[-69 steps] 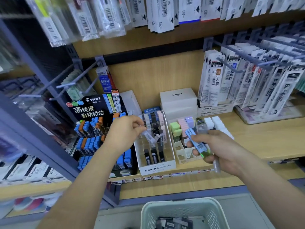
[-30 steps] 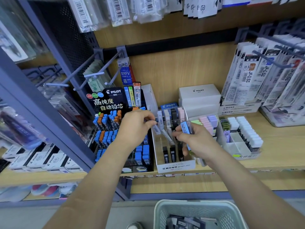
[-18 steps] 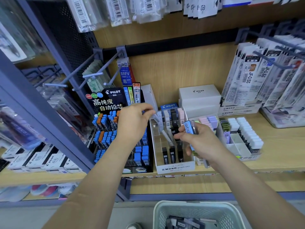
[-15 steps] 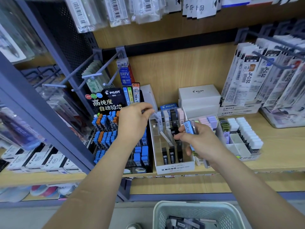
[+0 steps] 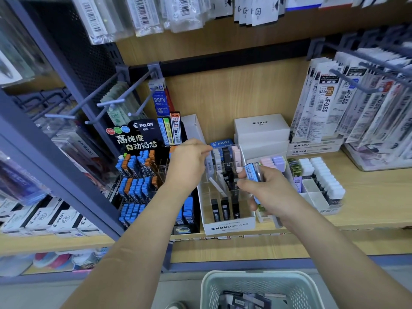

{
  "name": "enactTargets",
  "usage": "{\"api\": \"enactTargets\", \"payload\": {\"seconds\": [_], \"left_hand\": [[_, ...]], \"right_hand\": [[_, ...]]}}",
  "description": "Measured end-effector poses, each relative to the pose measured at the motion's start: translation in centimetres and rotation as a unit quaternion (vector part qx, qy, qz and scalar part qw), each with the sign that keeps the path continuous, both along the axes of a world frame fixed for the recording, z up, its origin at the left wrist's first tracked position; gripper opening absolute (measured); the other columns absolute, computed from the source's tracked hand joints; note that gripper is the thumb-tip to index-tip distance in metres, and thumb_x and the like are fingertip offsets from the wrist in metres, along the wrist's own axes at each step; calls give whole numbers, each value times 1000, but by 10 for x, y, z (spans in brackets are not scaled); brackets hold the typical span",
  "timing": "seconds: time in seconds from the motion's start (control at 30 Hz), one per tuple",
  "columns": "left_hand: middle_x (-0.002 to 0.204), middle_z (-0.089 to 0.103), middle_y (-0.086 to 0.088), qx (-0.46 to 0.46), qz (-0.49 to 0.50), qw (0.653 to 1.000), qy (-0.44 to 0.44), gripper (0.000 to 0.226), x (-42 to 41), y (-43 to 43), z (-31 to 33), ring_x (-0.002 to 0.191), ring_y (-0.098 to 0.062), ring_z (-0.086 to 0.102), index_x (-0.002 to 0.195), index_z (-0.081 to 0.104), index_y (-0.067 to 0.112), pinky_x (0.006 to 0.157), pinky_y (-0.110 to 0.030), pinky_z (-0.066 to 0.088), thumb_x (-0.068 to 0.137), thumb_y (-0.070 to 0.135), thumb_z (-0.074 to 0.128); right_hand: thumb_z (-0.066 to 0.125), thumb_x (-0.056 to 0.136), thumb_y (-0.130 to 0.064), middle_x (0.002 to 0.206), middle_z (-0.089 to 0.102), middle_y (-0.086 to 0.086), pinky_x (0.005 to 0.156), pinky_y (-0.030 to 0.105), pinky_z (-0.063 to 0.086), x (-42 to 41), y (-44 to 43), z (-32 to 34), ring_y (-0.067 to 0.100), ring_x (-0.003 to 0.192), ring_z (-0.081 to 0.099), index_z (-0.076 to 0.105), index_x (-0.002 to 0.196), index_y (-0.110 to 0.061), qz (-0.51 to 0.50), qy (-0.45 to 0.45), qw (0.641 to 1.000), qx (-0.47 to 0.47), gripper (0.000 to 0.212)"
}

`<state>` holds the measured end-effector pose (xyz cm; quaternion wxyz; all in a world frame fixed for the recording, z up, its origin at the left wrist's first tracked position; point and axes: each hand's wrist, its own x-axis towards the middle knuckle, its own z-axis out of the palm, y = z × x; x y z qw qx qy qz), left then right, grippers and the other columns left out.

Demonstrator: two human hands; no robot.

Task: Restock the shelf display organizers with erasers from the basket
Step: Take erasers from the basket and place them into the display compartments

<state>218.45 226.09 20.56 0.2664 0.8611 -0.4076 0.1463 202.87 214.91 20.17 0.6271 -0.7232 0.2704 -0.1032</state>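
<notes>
My left hand point(image 5: 189, 162) hovers over the back left corner of the clear MONO organizer point(image 5: 229, 226), its fingertips pinching a slim white packet point(image 5: 209, 166) that stands in the rear slot. My right hand point(image 5: 268, 194) grips a small bundle of slim packets, a blue one point(image 5: 252, 173) on top, just above the organizer's right side. Black, white and pink packets fill the organizer's slots. The pale green basket point(image 5: 256, 281) sits on the floor below, with dark packets inside.
A black Pilot lead display point(image 5: 142, 175) stands left of the organizer. To the right are a tray of pastel erasers point(image 5: 275, 162) and a divided tray of white ones point(image 5: 324, 182). White Pilot boxes point(image 5: 262, 130) are behind. Hooks with hanging refills point(image 5: 347, 101) jut out above.
My right hand moved left from the pastel tray to the MONO organizer with its bundle. My left hand shifted up to the organizer's back left slot and has stayed there.
</notes>
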Motion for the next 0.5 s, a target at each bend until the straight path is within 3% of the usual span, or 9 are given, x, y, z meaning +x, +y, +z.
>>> {"api": "enactTargets", "payload": {"seconds": [0.07, 0.17, 0.37, 0.5], "left_hand": [[100, 68, -13, 15, 5, 1000, 2, 20, 1, 0, -3, 89, -26, 65, 102, 74, 4, 87, -26, 48, 89, -2, 59], [84, 68, -16, 57, 3, 998, -20, 16, 1, -1, -6, 75, -31, 65, 79, 74, -2, 72, -41, 56, 76, -13, 64], [112, 64, -7, 63, 49, 997, 20, 21, -5, -2, 1, 97, -23, 62, 109, 71, 11, 89, -27, 47, 93, 9, 57], [107, 66, -2, 75, 14, 996, 36, 24, -12, 7, 9, 92, -18, 62, 107, 70, 16, 84, -23, 46, 91, 6, 56]], "right_hand": [[62, 91, -14, 71, 59, 8, 39, 12, 36, -1, -1, 1, 12, 40, 47, 62, 97, -15, 0, -2, 1000, 5, 6], [62, 91, -16, 72, 59, 8, 38, 11, 34, -2, -1, 2, 12, 41, 48, 62, 98, -17, 6, -1, 1000, 6, 7], [65, 92, -26, 60, 56, 2, 39, 13, 37, -5, -2, 2, 14, 41, 49, 62, 92, -14, 0, -13, 999, 30, 12], [65, 92, -31, 57, 55, -1, 35, 14, 32, -7, -4, 4, 12, 40, 47, 56, 78, -17, -17, -8, 999, 42, 21]]}}
